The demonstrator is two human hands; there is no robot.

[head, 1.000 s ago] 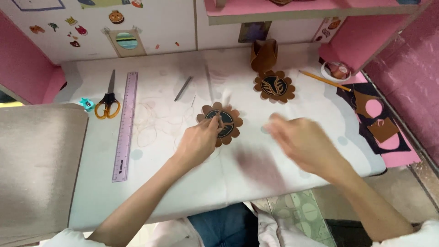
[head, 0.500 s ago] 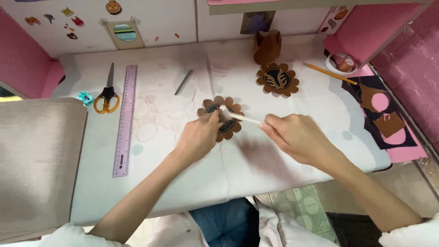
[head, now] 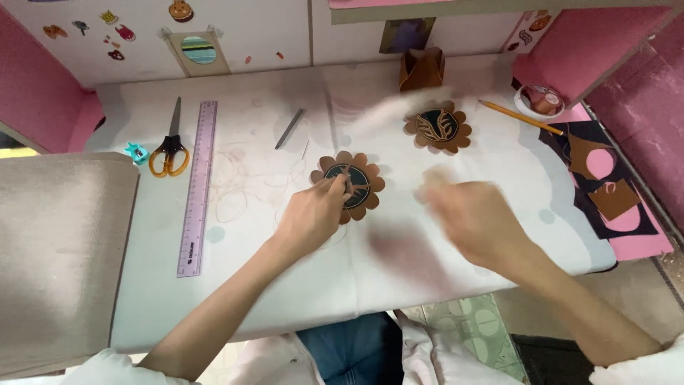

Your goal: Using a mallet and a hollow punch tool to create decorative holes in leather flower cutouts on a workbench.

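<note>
A: Left hand (head: 313, 214) — fingertips pinched down on the near brown scalloped disc (head: 349, 187), mid-table, pressing on its dark centre. Something thin at the pinch, maybe a needle; too small to be sure.

B: Right hand (head: 474, 221)?

A: Blurred, right of the disc and clear of it. Whether it is closed on anything I cannot tell; a pale streak (head: 399, 110) runs up toward the far edge, possibly a thread or stick, unclear.

B: Surroundings?

A: Second scalloped disc (head: 438, 127) toward the far edge, brown folded piece (head: 420, 69) behind it. Pencil (head: 520, 116) and tape roll (head: 543, 100) at the far right corner, brown and black offcuts (head: 605, 185) along the right edge. Scissors (head: 169, 146) and purple ruler (head: 198, 185) at the left; loose thread (head: 242, 185) between ruler and disc.

B: Handling advice?

A: My judgement — keep the pinch firm so the disc stays flat on the table (head: 342, 285), and pull in line with the hole, not sideways, or the edge petals may buckle.
</note>
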